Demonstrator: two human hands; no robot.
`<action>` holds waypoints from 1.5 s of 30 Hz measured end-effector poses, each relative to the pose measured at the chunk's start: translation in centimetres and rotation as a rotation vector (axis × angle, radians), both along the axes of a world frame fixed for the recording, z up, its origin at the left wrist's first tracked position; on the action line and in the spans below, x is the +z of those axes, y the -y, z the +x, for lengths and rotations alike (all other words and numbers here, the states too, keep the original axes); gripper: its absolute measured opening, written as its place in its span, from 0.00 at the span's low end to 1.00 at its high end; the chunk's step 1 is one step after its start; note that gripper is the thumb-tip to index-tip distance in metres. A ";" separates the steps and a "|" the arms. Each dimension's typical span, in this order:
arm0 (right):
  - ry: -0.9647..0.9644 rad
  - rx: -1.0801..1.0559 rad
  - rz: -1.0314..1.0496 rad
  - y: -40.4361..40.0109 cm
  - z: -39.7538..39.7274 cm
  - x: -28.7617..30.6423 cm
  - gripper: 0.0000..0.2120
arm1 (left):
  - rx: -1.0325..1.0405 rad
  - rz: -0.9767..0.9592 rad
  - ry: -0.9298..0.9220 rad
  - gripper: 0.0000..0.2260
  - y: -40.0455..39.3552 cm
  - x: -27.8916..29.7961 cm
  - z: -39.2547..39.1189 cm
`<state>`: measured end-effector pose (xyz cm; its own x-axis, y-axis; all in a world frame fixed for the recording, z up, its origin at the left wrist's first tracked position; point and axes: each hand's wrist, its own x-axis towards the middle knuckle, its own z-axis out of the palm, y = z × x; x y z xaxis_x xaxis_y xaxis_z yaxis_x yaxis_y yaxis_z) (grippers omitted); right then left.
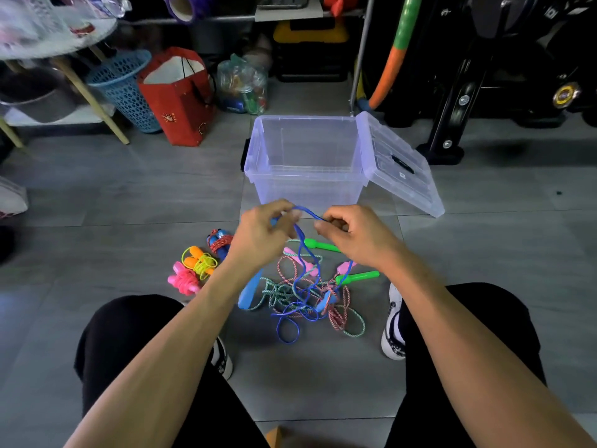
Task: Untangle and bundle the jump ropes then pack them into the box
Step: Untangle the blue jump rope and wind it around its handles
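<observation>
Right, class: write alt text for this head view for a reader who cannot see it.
Both hands, left hand and right hand, hold up a blue rope from a tangled pile on the floor. Three bundled ropes lie to the left; an empty clear box stands open behind.

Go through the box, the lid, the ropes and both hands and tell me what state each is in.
Box: open, empty.
Lid: off, leaning on box.
Blue rope: lifted, tangled.
Pile: tangled.
Three bundles: tied.
Left hand: pinching blue rope.
Right hand: pinching blue rope.
</observation>
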<state>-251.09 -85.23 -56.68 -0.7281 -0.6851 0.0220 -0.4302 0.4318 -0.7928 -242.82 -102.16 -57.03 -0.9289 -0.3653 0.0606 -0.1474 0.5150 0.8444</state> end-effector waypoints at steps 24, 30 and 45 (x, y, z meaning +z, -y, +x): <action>-0.004 -0.025 0.442 -2.5 -1.2 -2.2 0.13 | 0.629 0.831 0.157 0.12 4.5 0.6 -0.1; 0.086 -0.052 0.414 -2.7 -0.6 -2.8 0.17 | 0.313 0.531 0.483 0.08 2.8 -0.4 0.4; 0.092 0.033 0.328 -0.2 0.9 -1.6 0.14 | -0.255 0.067 0.398 0.09 -0.3 -0.6 0.9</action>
<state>-250.20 -85.03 -58.24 -0.6943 -0.6677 -0.2686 -0.3808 0.6575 -0.6502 -241.95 -101.87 -57.65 -0.9356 -0.1136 -0.3344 -0.3425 0.5229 0.7806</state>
